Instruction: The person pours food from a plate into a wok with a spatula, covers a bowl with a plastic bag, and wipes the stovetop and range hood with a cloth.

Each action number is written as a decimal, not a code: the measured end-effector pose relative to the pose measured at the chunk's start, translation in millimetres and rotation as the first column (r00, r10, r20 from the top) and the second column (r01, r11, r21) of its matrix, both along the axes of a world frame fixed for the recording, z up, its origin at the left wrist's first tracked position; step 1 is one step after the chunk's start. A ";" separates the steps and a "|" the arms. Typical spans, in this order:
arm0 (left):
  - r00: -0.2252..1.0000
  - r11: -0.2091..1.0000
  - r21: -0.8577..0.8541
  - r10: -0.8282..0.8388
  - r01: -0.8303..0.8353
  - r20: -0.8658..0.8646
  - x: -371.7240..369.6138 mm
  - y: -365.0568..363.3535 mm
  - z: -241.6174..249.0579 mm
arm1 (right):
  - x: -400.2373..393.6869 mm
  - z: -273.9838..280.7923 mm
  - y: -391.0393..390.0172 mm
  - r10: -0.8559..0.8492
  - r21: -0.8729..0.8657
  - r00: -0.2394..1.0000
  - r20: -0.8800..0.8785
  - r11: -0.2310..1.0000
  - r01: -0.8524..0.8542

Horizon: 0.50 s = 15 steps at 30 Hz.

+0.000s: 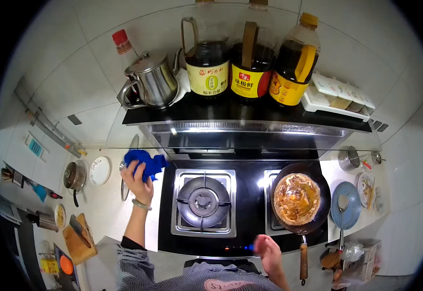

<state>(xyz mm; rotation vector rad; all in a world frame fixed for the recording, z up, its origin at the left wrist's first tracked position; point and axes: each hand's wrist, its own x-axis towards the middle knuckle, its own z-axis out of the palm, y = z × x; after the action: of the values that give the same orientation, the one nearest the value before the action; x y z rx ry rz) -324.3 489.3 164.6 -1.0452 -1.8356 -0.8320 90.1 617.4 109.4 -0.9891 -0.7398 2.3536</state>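
Observation:
My left hand (136,182) is closed on a bunched blue cloth (146,164) over the white counter, left of the stove. A glass lid (123,190) stands on edge just behind that hand, partly covered by it and the cloth. Close to the front edge of the black stove, beside the lit control panel (239,248), my right hand (269,254) hangs with bent, blurred fingers. To its upper right, a frying pan (324,194) with a wooden handle rests on the right burner, holding a round, browned, glistening pancake-like food (296,199).
The left burner (203,202) has no pan. A knife (79,230) lies on a cutting board (87,245) at left. A spatula (342,213) rests on a blue plate (351,194) at right. Sauce bottles (250,87) and a metal kettle (154,82) line the hood shelf.

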 end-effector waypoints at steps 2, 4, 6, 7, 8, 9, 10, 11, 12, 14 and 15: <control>0.979 0.998 -0.049 0.046 -0.038 0.197 -15.8 0.8 -56.0 | -2.3 -8.8 -6.5 -0.025 0.007 0.999 0.043 1.000 0.025; 0.906 0.985 -0.114 0.162 -0.126 0.392 -32.0 16.6 -115.2 | -5.2 -9.5 -11.7 -0.029 -0.002 0.998 0.053 1.000 0.029; 0.778 0.922 -0.361 0.329 -0.141 0.535 -64.8 34.0 -198.9 | -6.2 -7.7 -16.3 -0.049 -0.001 0.997 0.065 0.999 0.050; 0.743 0.869 -0.480 0.398 -0.119 0.537 -80.0 43.8 -246.9 | -6.6 -6.6 -18.0 -0.069 -0.011 0.995 0.074 0.997 0.070; 0.690 0.794 -0.595 0.498 -0.121 0.525 -80.6 58.0 -267.1 | -6.0 -6.1 -20.0 -0.088 -0.022 0.992 0.086 0.996 0.091; 0.631 0.705 -0.700 0.596 -0.115 0.497 -76.1 76.0 -277.2 | -5.3 -5.9 -20.1 -0.098 -0.019 0.990 0.100 0.995 0.101; 0.584 0.618 -0.771 0.572 0.154 0.576 -60.2 99.7 -220.7 | -5.4 -5.6 -21.0 -0.132 -0.036 0.987 0.096 0.990 0.136; 0.514 0.632 -0.738 0.562 0.238 0.647 -46.8 118.9 -198.3 | -3.9 -5.3 -23.8 -0.163 -0.061 0.982 0.094 0.984 0.169; 0.580 0.584 -0.771 0.546 0.254 0.604 -31.0 137.1 -185.8 | -3.4 -8.8 -24.4 -0.175 -0.051 0.979 0.102 0.982 0.181; 0.642 0.546 -0.763 0.455 0.347 0.617 -17.2 178.5 -217.3 | -4.2 -9.7 -23.0 -0.175 -0.059 0.978 0.113 0.981 0.182; 0.695 0.478 -0.801 0.434 0.362 0.573 0.9 195.9 -205.9 | -5.2 -10.2 -20.8 -0.176 -0.056 0.977 0.117 0.981 0.184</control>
<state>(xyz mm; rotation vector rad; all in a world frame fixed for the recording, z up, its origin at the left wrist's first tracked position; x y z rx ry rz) -323.4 685.2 -41.3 -1.3697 -3.1952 -0.1170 84.9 596.6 99.2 -1.1735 -0.5883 2.1932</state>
